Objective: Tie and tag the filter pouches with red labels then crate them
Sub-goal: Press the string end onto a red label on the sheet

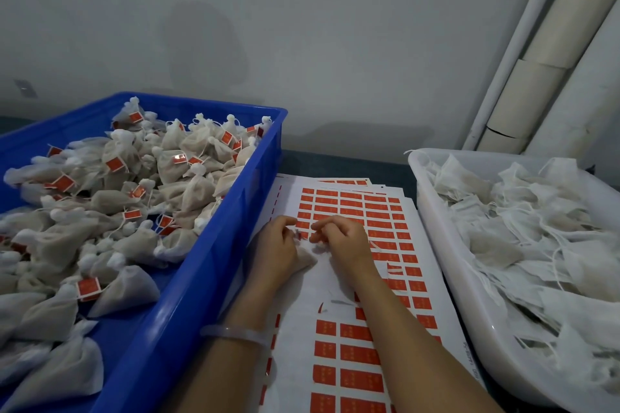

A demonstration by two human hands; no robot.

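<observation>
Leftmost, at about nine o'clock, a blue crate [201, 278] sat heaped with tied pouches [110, 198], many carrying small red tags on their strings. Just beside its right wall, running from the middle down to six o'clock, a white sheet of red labels [355, 211] lay flat, with a patch in its centre already stripped and more sheets showing under its far edge.

Both forearms came up from six o'clock over that sheet. The left hand [275, 245], with a pale bracelet [235, 334] on its wrist, had its fingers curled around the body of one pouch [307, 258], which rested on the sheet between the two hands. The right hand [342, 238], at that pouch's three o'clock, had its fingers bent in and its fingertips pinched at the pouch's bunched white top. A speck of red showed between the hands, but whether it was a label could not be told.

At three o'clock a white tub [446, 245] held loose pouches [536, 245], flat and untied, their strings trailing. Pale pipes [536, 54] slanted up the wall at one o'clock.
</observation>
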